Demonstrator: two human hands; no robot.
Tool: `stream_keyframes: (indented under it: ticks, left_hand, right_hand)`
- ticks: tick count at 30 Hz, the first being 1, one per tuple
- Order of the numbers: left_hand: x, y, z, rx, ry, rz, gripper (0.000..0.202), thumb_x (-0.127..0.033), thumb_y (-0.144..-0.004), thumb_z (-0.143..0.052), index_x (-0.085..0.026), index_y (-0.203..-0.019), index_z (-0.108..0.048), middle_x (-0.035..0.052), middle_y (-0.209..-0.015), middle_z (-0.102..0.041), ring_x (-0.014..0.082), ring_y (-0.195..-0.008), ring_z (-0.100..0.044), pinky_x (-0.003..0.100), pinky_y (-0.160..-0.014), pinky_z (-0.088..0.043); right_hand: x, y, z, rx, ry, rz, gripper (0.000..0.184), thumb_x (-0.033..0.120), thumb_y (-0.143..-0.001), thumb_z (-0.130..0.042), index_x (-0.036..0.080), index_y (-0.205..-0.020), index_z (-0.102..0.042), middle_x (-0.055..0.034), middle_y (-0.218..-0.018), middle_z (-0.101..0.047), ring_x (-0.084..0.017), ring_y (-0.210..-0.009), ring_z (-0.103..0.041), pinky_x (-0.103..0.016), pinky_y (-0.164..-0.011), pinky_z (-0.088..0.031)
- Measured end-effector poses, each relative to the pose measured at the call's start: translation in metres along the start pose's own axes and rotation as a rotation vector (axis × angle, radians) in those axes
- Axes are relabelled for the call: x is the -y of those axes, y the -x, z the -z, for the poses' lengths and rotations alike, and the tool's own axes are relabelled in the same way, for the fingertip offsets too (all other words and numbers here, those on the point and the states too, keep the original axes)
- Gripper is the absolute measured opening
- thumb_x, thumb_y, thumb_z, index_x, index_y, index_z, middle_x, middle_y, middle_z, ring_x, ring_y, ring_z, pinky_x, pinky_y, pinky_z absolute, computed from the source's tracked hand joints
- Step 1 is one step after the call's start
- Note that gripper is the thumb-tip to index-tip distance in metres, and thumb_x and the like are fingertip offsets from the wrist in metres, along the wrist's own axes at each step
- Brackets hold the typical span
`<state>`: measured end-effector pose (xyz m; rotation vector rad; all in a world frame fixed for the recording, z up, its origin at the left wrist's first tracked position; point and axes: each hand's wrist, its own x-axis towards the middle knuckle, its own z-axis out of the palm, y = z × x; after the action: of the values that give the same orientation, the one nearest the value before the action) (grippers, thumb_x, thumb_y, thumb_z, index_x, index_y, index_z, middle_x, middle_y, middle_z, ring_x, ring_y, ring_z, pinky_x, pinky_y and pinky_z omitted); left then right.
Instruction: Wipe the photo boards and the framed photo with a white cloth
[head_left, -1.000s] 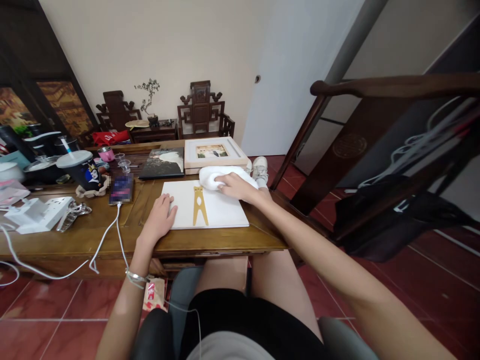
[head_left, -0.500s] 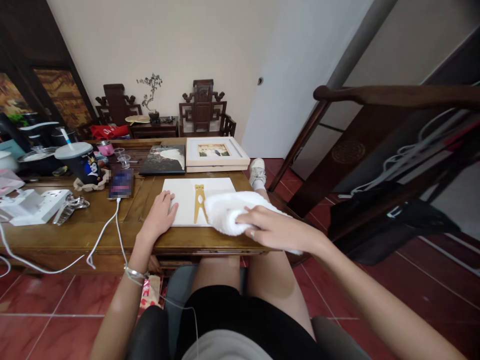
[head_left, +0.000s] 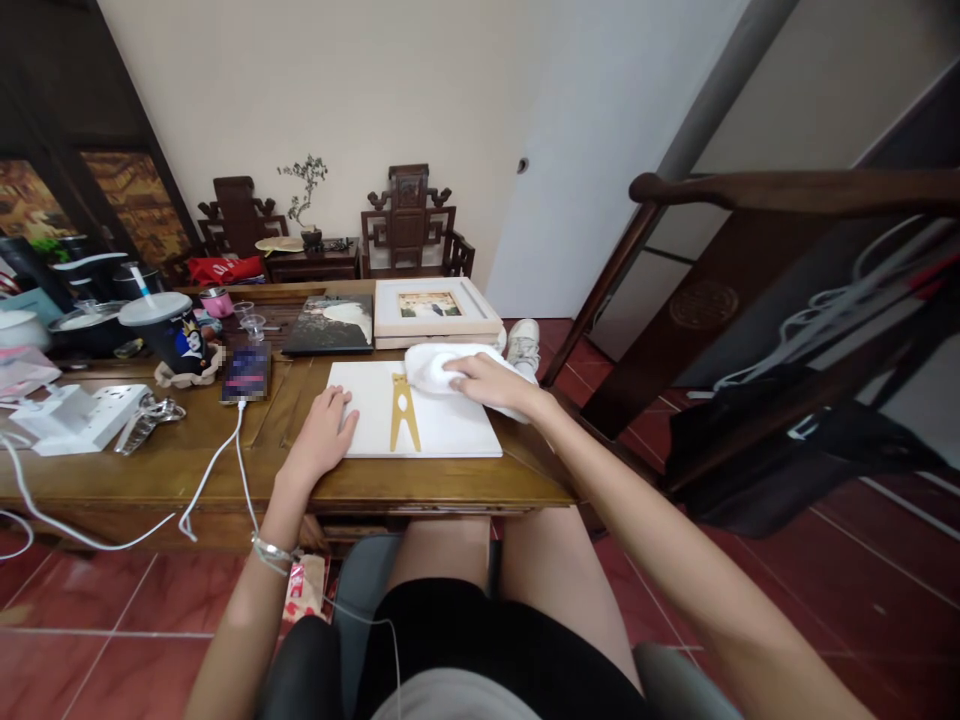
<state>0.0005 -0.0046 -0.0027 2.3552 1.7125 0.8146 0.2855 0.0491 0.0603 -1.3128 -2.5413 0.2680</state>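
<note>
A flat white board [head_left: 457, 430] lies at the near edge of the wooden table, with a gold, two-legged figure [head_left: 405, 428] with small pointed ears on its face. My left hand [head_left: 322, 430] rests on the board's left edge, fingers laid out flat. Bunched in my right hand [head_left: 489, 382] is a fluffy white towel [head_left: 426, 368], pressed against the board's far right part. The towel covers that upper right corner and touches or overlaps the top of the gold figure.
Behind the board lie a framed picture [head_left: 431, 305] and a dark panel [head_left: 330, 325]. Leftward are a phone [head_left: 246, 372] on a white cable, a lidded cup [head_left: 169, 335], a metal clip [head_left: 150, 422] and a power strip [head_left: 97, 415]. A wooden chair [head_left: 705, 300] stands at right.
My right hand has moved the towel away from me and slightly left, from the board's near right part to its far right, uncovering the near right corner. My left hand stays on the board.
</note>
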Motion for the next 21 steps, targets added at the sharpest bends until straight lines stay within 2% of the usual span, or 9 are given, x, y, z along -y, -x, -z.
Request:
stream_keyframes:
  ticks: [4, 7, 10, 13, 17, 19, 21]
  left_hand:
    - [-0.001, 0.001, 0.002, 0.013, -0.010, 0.001, 0.037, -0.032, -0.095, -0.039, -0.011, -0.120, -0.054, 0.0193, -0.136, -0.049, 0.0292, -0.135, -0.039, 0.046, -0.115, -0.030]
    - [-0.002, 0.001, 0.003, 0.015, -0.015, -0.001, 0.037, -0.032, -0.095, -0.039, -0.010, -0.120, -0.054, 0.0201, -0.136, -0.049, 0.0296, -0.135, -0.039, 0.047, -0.115, -0.031]
    - [-0.002, 0.001, 0.002, 0.002, -0.009, -0.001, 0.036, -0.032, -0.094, -0.039, -0.011, -0.120, -0.054, 0.0190, -0.137, -0.049, 0.0297, -0.136, -0.039, 0.049, -0.114, -0.031]
    - [0.000, 0.001, 0.000, -0.007, -0.005, -0.008, 0.036, -0.032, -0.094, -0.040, -0.013, -0.121, -0.054, 0.0175, -0.136, -0.050, 0.0294, -0.135, -0.040, 0.049, -0.114, -0.032]
    - [0.002, 0.000, -0.004, -0.025, -0.003, -0.011, 0.037, -0.032, -0.094, -0.039, -0.013, -0.122, -0.054, 0.0167, -0.135, -0.051, 0.0293, -0.134, -0.041, 0.048, -0.114, -0.032]
    - [0.003, 0.000, -0.005, -0.030, -0.005, -0.009, 0.037, -0.032, -0.094, -0.039, -0.012, -0.122, -0.054, 0.0171, -0.135, -0.051, 0.0295, -0.134, -0.041, 0.048, -0.114, -0.032]
    - [0.003, 0.000, -0.005, -0.027, -0.009, -0.009, 0.038, -0.032, -0.094, -0.039, -0.011, -0.122, -0.054, 0.0172, -0.134, -0.051, 0.0296, -0.134, -0.041, 0.047, -0.114, -0.032]
  right_hand:
    - [-0.008, -0.026, -0.009, -0.053, 0.009, -0.037, 0.033, 0.014, -0.081, -0.041, 0.014, -0.099, -0.068, -0.0120, -0.100, -0.071, -0.026, -0.094, -0.060, -0.031, -0.083, -0.039]
    - [-0.005, -0.024, -0.013, -0.064, 0.012, -0.041, 0.032, 0.014, -0.081, -0.041, 0.014, -0.097, -0.068, -0.0112, -0.094, -0.071, -0.026, -0.089, -0.060, -0.030, -0.080, -0.038]
    - [0.003, -0.003, -0.011, -0.039, 0.015, -0.003, 0.027, 0.013, -0.080, -0.042, 0.016, -0.089, -0.067, -0.0086, -0.084, -0.069, -0.023, -0.081, -0.059, -0.029, -0.076, -0.037]
    - [0.018, 0.033, -0.003, 0.031, 0.019, 0.058, 0.020, 0.014, -0.079, -0.042, 0.018, -0.080, -0.061, -0.0053, -0.071, -0.062, -0.022, -0.073, -0.056, -0.029, -0.071, -0.035]
    - [0.045, 0.083, 0.016, 0.153, -0.012, 0.112, 0.015, 0.014, -0.078, -0.041, 0.020, -0.074, -0.054, -0.0042, -0.070, -0.056, -0.022, -0.078, -0.054, -0.030, -0.075, -0.036]
    - [0.054, 0.097, 0.025, 0.232, -0.039, 0.133, 0.013, 0.014, -0.077, -0.042, 0.020, -0.072, -0.052, -0.0038, -0.071, -0.056, -0.021, -0.078, -0.054, -0.029, -0.074, -0.037]
    - [0.056, 0.100, 0.029, 0.273, -0.070, 0.139, 0.013, 0.014, -0.077, -0.042, 0.021, -0.070, -0.050, -0.0028, -0.069, -0.055, -0.020, -0.075, -0.053, -0.029, -0.073, -0.037]
